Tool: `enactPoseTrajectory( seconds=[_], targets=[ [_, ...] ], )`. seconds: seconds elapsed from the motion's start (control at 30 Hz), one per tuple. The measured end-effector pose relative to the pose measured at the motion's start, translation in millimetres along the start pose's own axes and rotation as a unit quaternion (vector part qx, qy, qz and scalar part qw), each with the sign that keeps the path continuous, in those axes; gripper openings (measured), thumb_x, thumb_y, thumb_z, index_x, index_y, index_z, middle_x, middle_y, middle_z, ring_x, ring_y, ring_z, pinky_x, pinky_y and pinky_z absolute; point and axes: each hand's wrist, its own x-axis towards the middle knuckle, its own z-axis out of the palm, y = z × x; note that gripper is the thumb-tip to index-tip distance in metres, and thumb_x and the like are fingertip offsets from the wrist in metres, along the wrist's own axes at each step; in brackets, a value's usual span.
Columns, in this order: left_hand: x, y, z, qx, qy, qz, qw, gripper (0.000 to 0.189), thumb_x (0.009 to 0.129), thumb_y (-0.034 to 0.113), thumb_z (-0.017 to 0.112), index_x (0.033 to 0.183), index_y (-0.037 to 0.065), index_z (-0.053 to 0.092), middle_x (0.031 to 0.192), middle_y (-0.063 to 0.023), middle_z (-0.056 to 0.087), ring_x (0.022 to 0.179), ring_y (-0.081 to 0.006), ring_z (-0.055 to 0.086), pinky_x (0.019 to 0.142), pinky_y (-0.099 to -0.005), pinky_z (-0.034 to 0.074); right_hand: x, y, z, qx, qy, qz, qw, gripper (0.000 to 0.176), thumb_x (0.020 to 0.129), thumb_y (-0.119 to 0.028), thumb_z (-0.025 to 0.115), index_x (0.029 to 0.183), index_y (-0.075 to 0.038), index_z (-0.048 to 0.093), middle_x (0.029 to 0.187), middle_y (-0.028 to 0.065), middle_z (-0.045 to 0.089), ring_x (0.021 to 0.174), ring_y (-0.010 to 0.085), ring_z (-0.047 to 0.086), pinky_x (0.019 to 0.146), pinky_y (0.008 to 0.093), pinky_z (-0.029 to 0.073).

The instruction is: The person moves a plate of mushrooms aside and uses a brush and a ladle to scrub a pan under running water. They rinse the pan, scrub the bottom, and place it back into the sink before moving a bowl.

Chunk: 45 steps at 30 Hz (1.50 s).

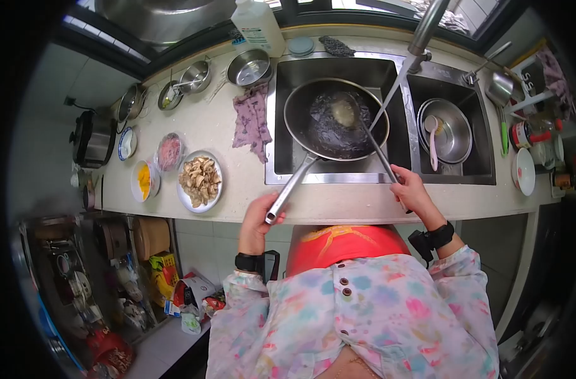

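Note:
A dark frying pan [305, 129] with water in it rests over the left basin of the sink [403, 142]. My left hand [257, 215] is closed around the end of the pan's metal handle [291, 188]. In my right hand [412, 189] is the dark handle of a ladle [380, 151], whose rounded head lies in the water inside the pan. From the faucet [427, 30], a stream of water [389, 98] runs down into the right side of the pan. The bottom of the pan is partly obscured by water and glare.
Left of the sink are a plate of cut mushrooms [200, 181], a bowl of yellow pieces [144, 181], a bowl of pinkish food [170, 151] and a purple cloth [250, 120]. Metal bowls [449, 139] with a pink-handled scoop [434, 148] sit in the right basin.

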Motion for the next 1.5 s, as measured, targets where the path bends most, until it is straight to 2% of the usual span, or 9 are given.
enactPoseTrajectory(
  seconds=[0.1,0.2,0.47,0.67,0.73,0.9,1.13,1.27,1.5],
  targets=[
    [7,-18,18,-0.075,-0.104,-0.034,0.991,0.030,0.091,0.027,0.045,0.102,0.002,0.058,0.070,-0.0054,0.061,0.052,-0.0079,0.056,0.040,-0.0158,0.042,-12,-14,-14,0.074,-0.073,0.038,0.994,0.056,0.073,-0.001,0.056,0.128,0.003,0.043,0.063,0.0039,0.054,0.048,0.0100,0.050,0.041,0.0256,0.040],
    [-26,1,71,-0.140,-0.182,0.001,0.973,0.039,0.093,0.022,0.035,0.117,-0.004,0.050,0.064,0.0052,0.044,0.043,-0.0007,0.036,0.036,-0.0142,0.030,-28,-33,-31,0.105,-0.097,0.083,0.986,0.058,0.073,0.001,0.057,0.128,0.003,0.041,0.064,0.0047,0.054,0.045,0.0092,0.049,0.034,0.0231,0.037],
    [-26,5,107,-0.352,-0.286,-0.083,0.887,0.027,0.087,0.009,0.046,0.112,-0.002,0.045,0.075,0.0013,0.042,0.053,-0.0009,0.036,0.041,-0.0141,0.031,-24,-34,-38,0.158,-0.077,0.091,0.980,0.061,0.074,0.002,0.059,0.131,0.004,0.036,0.073,0.0071,0.057,0.047,0.0098,0.051,0.033,0.0223,0.038],
    [-86,69,141,-0.128,-0.231,0.005,0.964,0.013,0.088,0.010,0.047,0.096,0.001,0.050,0.070,0.0025,0.042,0.058,-0.0029,0.040,0.049,-0.0162,0.033,-35,-33,-49,0.187,-0.109,0.085,0.972,0.061,0.075,0.001,0.061,0.131,0.003,0.036,0.071,0.0050,0.056,0.049,0.0092,0.051,0.035,0.0224,0.039],
    [-90,89,160,-0.059,-0.160,-0.057,0.984,0.015,0.073,0.000,0.052,0.086,0.003,0.044,0.061,0.0007,0.041,0.047,-0.0069,0.040,0.041,-0.0206,0.033,-42,-26,-51,0.191,-0.109,0.071,0.973,0.059,0.076,0.000,0.060,0.130,0.004,0.037,0.069,0.0038,0.054,0.049,0.0084,0.050,0.035,0.0223,0.038],
    [-82,101,165,0.148,-0.101,-0.067,0.982,0.022,0.070,-0.001,0.053,0.088,0.004,0.042,0.055,-0.0019,0.042,0.040,-0.0090,0.043,0.033,-0.0252,0.038,-51,-19,-55,0.168,-0.122,0.043,0.977,0.057,0.077,0.001,0.058,0.131,0.004,0.037,0.066,0.0025,0.052,0.045,0.0059,0.047,0.036,0.0202,0.037],
    [-71,91,142,0.069,-0.157,-0.065,0.983,0.045,0.073,0.003,0.050,0.117,0.000,0.044,0.073,-0.0050,0.047,0.042,-0.0047,0.037,0.032,-0.0188,0.030,-46,-13,-47,0.269,-0.101,0.073,0.955,0.061,0.078,0.000,0.058,0.134,0.001,0.034,0.064,0.0017,0.051,0.045,0.0072,0.047,0.037,0.0216,0.038],
    [-48,62,122,0.029,-0.170,-0.087,0.981,0.045,0.076,0.003,0.051,0.120,0.000,0.043,0.071,-0.0023,0.047,0.047,-0.0033,0.039,0.036,-0.0168,0.030,-31,-2,-30,0.313,-0.101,0.073,0.942,0.065,0.075,0.000,0.057,0.134,0.005,0.030,0.071,0.0055,0.053,0.051,0.0105,0.051,0.038,0.0257,0.039],
    [-3,30,76,0.338,-0.083,-0.021,0.937,0.055,0.080,0.010,0.059,0.131,0.007,0.038,0.070,-0.0013,0.050,0.050,-0.0067,0.049,0.038,-0.0203,0.039,3,9,5,0.255,-0.129,0.014,0.958,0.062,0.084,-0.014,0.059,0.135,0.005,0.029,0.072,0.0046,0.056,0.050,0.0094,0.051,0.039,0.0228,0.041]
  ],
)
